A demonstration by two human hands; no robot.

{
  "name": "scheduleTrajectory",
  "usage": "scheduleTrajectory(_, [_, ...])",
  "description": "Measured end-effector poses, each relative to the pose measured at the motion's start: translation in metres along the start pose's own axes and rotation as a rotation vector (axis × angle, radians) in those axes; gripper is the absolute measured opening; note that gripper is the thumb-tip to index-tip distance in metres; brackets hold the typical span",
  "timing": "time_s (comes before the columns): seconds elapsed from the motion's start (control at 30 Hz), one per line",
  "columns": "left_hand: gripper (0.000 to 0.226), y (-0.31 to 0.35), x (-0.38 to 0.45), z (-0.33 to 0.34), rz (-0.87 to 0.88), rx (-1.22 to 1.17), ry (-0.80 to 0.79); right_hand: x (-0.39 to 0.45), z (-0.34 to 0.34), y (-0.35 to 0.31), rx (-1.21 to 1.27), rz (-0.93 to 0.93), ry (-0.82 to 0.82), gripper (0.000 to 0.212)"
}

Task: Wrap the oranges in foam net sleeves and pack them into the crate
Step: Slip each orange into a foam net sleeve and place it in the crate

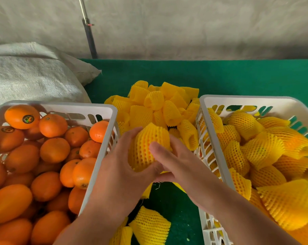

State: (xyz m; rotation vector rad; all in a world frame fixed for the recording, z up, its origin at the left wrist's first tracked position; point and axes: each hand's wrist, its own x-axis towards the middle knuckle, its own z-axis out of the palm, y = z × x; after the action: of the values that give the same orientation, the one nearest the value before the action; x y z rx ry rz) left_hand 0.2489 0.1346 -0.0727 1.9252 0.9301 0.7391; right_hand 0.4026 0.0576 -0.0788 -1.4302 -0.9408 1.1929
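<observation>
step: sleeving | both hands, left (pixel 121 171) and right (pixel 174 167), grip sleeved orange (pixel 148 147) just left of packing crate (pixel 205 103) | next, judged: seat sleeve, carry right into crate, place gently

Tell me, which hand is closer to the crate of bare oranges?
Left. The left hand is beside the crate of bare oranges; the right hand is farther, across the sleeved orange.

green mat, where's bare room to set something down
Free: the far strip of green mat between the wall and the sleeve pile, and a small patch near the hands' wrists between both crates. Crowded: left crate of oranges, right crate of wrapped fruit.
</observation>
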Motion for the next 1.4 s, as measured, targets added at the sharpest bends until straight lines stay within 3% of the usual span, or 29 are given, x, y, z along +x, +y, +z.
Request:
scheduleTrajectory(0.1, [0.094, -0.001, -0.002, 0.004, 0.066, 0.112, -0.046, 0.001, 0.0, 0.002, 0.028, -0.036, 0.062, 0.062])
scheduleTrajectory(0.2, [0.099, -0.002, -0.003, 0.006, 0.038, 0.143, -0.069, -0.002, -0.006, 0.004, 0.066, -0.069, 0.14, 0.049])
scheduleTrajectory(0.33, [0.095, -0.002, -0.004, 0.007, 0.041, 0.209, -0.099, -0.006, -0.015, -0.002, 0.034, -0.148, 0.346, 0.052])
scheduleTrajectory(0.5, [0.063, -0.014, -0.003, 0.01, -0.014, 0.446, -0.254, -0.037, -0.047, -0.018, 0.062, -0.132, 0.595, 0.069])
scheduleTrajectory(0.6, [0.053, -0.018, -0.004, 0.01, -0.04, 0.558, -0.383, -0.072, -0.087, -0.019, -0.092, -0.069, 0.727, 0.076])
scheduleTrajectory(0.67, [0.049, -0.023, -0.006, 0.01, -0.041, 0.621, -0.441, -0.094, -0.117, -0.013, -0.283, 0.068, 0.788, 0.086])
scheduleTrajectory(0.77, [0.042, -0.031, -0.007, 0.01, -0.052, 0.695, -0.502, -0.111, -0.151, 0.009, -0.611, 0.267, 0.776, 0.09])
scheduleTrajectory(0.9, [0.035, -0.036, -0.009, 0.011, -0.075, 0.713, -0.535, -0.11, -0.164, 0.036, -0.973, 0.383, 0.706, 0.097])
scheduleTrajectory(1.13, [0.036, -0.033, -0.01, 0.011, -0.073, 0.72, -0.546, -0.114, -0.158, 0.028, -1.073, 0.44, 0.623, 0.109])
scheduleTrajectory(1.23, [0.036, -0.029, -0.01, 0.011, -0.081, 0.718, -0.557, -0.124, -0.147, 0.008, -1.121, 0.359, 0.683, 0.097])
scheduleTrajectory(1.33, [0.036, -0.025, -0.011, 0.012, -0.1, 0.743, -0.574, -0.118, -0.113, -0.011, -1.071, 0.036, 0.756, 0.069])
scheduleTrajectory(1.4, [0.036, -0.022, -0.012, 0.012, -0.12, 0.739, -0.581, -0.103, -0.078, -0.023, -0.995, -0.135, 0.695, 0.057])
